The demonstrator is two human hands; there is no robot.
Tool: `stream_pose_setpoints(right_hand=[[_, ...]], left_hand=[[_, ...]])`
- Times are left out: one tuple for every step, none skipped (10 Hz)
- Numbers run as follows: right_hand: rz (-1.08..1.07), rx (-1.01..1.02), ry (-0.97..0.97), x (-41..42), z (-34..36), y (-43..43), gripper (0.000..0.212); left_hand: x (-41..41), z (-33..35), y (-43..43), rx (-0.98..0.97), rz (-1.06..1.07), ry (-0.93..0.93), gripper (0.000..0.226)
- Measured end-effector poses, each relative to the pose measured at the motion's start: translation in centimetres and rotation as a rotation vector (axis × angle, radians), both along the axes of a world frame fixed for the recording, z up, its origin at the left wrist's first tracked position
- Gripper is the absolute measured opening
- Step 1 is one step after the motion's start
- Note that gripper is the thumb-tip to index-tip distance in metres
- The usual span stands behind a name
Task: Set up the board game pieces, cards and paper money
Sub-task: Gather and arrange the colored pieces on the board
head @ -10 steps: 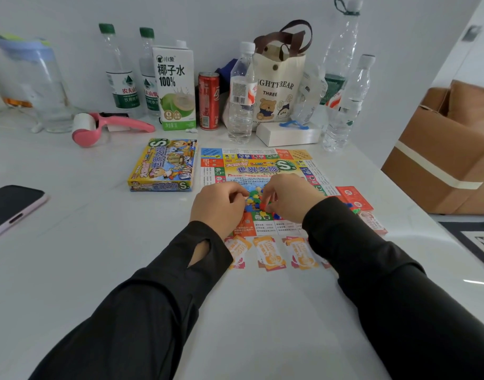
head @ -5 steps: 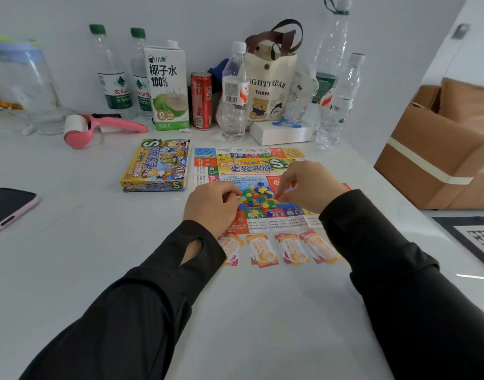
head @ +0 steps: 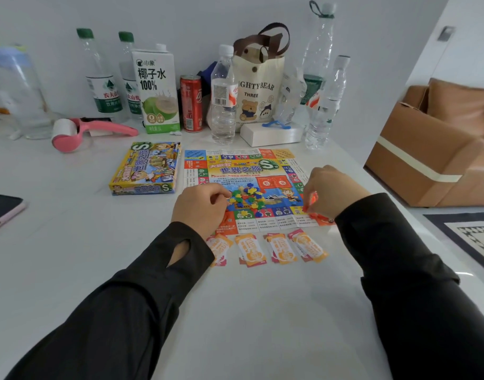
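While the left hand (head: 199, 208) curls at the 9 o'clock edge of the coloured pieces (head: 246, 197) heaped on the board (head: 235, 163), its grip unclear, the right hand (head: 331, 193) pinches a red item (head: 313, 200) at the board's 4 o'clock. Paper money (head: 279, 249) lies at its 6 o'clock.

My left hand (head: 200, 210) curls against the pile of pieces (head: 246, 198); my right hand (head: 331, 192) pinches a red piece (head: 313, 199).

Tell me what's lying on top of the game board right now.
On the game board, small coloured pieces lie piled centrally. The left hand covers its near-left corner; the right hand pinches something red at the right edge, hiding what's beneath.
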State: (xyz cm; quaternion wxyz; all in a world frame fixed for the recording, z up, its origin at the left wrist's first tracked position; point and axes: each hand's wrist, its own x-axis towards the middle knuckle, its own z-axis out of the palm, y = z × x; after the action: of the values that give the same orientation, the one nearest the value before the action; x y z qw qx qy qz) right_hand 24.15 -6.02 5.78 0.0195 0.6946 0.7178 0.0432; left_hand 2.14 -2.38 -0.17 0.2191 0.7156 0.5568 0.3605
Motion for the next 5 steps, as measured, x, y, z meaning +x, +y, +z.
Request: stream_pose_setpoints(right_hand=[[0.005, -0.023, -0.059, 0.07, 0.04, -0.12, 0.018], [0.01, -0.032, -0.066, 0.06, 0.04, -0.14, 0.018], [0.006, -0.055, -0.039, -0.06, 0.08, -0.11, 0.019], [0.008, -0.045, -0.008, -0.08, 0.18, -0.13, 0.016], [-0.014, -0.035, 0.034, -0.16, 0.24, 0.05, 0.016]], left_hand=[[0.01, -0.01, 0.02, 0.002, 0.002, -0.005, 0.022], [0.0, -0.07, 0.05, -0.001, -0.001, -0.004, 0.022], [-0.03, -0.05, 0.1, 0.002, -0.001, -0.002, 0.022], [-0.01, -0.07, 0.14, 0.005, 0.0, -0.003, 0.022], [-0.03, -0.16, 0.15, 0.007, 0.003, -0.011, 0.021]])
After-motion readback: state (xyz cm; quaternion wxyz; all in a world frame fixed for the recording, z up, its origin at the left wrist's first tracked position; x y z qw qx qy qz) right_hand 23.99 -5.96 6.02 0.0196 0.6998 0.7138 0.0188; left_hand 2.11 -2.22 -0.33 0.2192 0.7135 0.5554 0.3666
